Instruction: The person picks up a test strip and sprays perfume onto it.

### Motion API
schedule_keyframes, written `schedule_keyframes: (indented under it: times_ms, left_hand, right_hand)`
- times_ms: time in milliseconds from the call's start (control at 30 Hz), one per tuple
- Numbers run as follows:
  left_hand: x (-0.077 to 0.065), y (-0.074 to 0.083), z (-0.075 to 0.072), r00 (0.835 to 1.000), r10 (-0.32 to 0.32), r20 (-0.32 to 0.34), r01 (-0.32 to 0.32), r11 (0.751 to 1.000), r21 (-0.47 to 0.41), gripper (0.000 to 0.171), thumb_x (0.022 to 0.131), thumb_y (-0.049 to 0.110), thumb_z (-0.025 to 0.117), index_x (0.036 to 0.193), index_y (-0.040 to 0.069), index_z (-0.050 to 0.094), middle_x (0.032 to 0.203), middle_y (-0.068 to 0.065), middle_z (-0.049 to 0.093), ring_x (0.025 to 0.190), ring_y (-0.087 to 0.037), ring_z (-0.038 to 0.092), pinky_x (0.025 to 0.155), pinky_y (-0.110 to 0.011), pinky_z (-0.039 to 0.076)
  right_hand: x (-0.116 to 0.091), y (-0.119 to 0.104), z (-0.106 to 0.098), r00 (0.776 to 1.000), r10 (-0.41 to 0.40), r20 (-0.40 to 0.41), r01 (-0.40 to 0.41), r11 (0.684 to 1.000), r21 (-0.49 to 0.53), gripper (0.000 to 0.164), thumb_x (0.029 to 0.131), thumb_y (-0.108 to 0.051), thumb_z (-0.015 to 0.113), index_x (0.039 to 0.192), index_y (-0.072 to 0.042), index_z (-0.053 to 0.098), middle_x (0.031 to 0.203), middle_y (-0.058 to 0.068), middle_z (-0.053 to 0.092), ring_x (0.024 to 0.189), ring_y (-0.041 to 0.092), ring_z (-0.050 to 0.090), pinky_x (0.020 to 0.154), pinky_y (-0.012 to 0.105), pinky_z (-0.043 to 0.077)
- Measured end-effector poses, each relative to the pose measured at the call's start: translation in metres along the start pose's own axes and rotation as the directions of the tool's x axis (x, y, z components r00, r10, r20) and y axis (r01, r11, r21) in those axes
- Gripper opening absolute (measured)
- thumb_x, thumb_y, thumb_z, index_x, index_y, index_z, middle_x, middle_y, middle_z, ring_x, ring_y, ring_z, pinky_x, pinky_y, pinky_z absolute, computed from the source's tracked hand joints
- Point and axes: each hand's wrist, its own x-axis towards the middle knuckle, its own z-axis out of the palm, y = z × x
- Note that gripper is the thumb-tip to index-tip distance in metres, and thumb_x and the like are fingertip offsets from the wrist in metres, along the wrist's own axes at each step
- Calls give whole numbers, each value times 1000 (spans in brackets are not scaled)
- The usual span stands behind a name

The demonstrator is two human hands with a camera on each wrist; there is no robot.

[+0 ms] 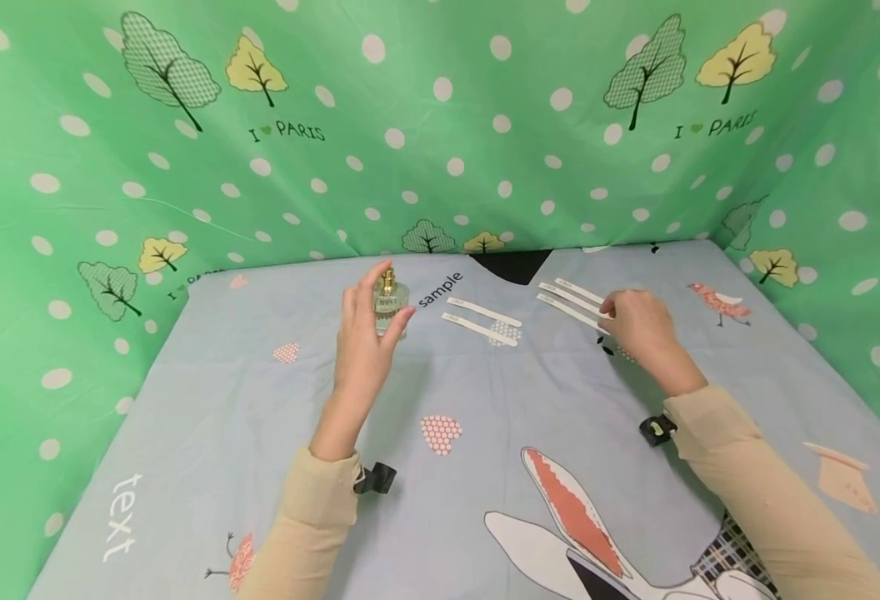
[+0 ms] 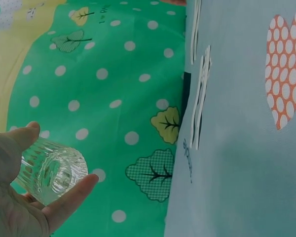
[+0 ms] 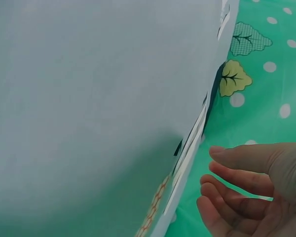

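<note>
Upright in my left hand [image 1: 362,343] is a clear glass perfume bottle [image 1: 392,305] with a gold sprayer neck. Index finger at its top and thumb at its side grip it; in the left wrist view the ribbed glass base [image 2: 61,173] faces the camera, lifted off the table. My right hand [image 1: 642,329] hovers at the near ends of three white paper test strips [image 1: 571,314] with small printed labels. Its fingers [image 3: 232,202] are loosely bent with nothing between them in the right wrist view. Two more white paper strips [image 1: 482,313] lie between the hands.
A blue-grey printed cloth [image 1: 207,433] covers the table, with hearts, a rabbit and words on it. Green dotted curtain fabric [image 1: 440,167] rises behind the table and along both sides. Dark wrist cameras [image 1: 657,429] sit on both sleeves.
</note>
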Motion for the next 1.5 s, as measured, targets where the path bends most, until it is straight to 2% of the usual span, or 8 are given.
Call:
schedule_keyframes:
  times_ms: [300,567,900,1100,1233,1333,1500]
  left_hand:
    - [-1,3,-5,1000,17,-3,-17,1000,3,64,96,32,64,151,32,33,121,-18,47,87,-29,53,67,-39,50]
    - [-6,3,-8,1000,24,-7,-24,1000,-5,64,96,31,65,151,32,33,123,-18,48,91,-31,55,69,-41,51]
    - [-12,4,-7,1000,4,22,-3,1000,-4,63,97,33,63,152,34,33,123,-17,47,86,-29,53,65,-37,48]
    - [-9,6,-6,1000,-3,21,4,1000,-5,63,97,33,63,152,35,32,124,-18,47,90,-32,58,66,-40,55]
    - [-10,5,-7,1000,-9,25,9,1000,0,63,97,32,64,152,35,33,123,-18,48,91,-33,59,66,-42,57]
    - [-10,4,-5,1000,-12,26,12,1000,-1,63,97,32,64,151,35,33,123,-18,48,91,-33,59,66,-42,56]
    - [-9,5,-1,1000,-12,29,12,1000,-10,63,96,33,64,152,35,33,123,-18,47,94,-33,59,68,-43,57]
  right_hand:
    - [9,-21,2,997,-44,-58,46,998,36,20,89,-11,71,103,2,72,94,19,73,84,34,67,73,48,52]
    - [19,-47,16,995,-72,-72,81,988,130,18,87,-11,73,100,2,73,93,17,75,87,31,69,81,45,54]
    - [22,-65,38,995,-76,-66,92,952,292,12,86,-6,73,95,2,74,89,17,75,84,29,70,80,42,56]
    - [30,-69,46,995,-87,-52,99,943,319,15,85,-9,74,95,2,75,89,16,75,83,29,71,80,42,56]
    - [31,-74,52,993,-103,-59,118,923,367,12,83,-8,73,91,1,75,82,13,74,76,24,69,73,34,56]
    - [33,-75,53,995,-99,-33,104,910,402,12,82,-7,73,90,1,75,82,14,74,75,23,69,69,30,55]
    - [38,-72,56,996,-46,70,14,917,398,18,83,-11,77,96,1,75,89,16,75,81,25,69,70,27,51]
